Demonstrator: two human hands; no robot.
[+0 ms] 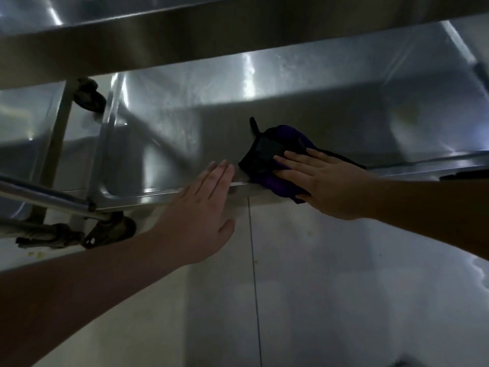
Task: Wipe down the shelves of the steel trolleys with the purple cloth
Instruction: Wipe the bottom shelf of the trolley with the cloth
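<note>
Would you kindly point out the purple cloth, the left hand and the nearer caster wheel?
purple cloth [267, 157]: head view, dark upper fold.
left hand [203, 207]: head view, back of hand.
nearer caster wheel [112, 231]: head view, wheel side.

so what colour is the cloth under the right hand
Purple, very dark in the shade; the cloth shows best in the head view.

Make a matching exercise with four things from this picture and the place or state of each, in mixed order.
Things:
1. left hand
2. right hand
3. cloth
4. wheel

States:
A. purple, lying on the shelf edge
B. flat on the cloth
C. below the shelf corner, on the floor
D. flat on the bare shelf edge

Pairs: 1-D, 2-B, 3-A, 4-C
</note>
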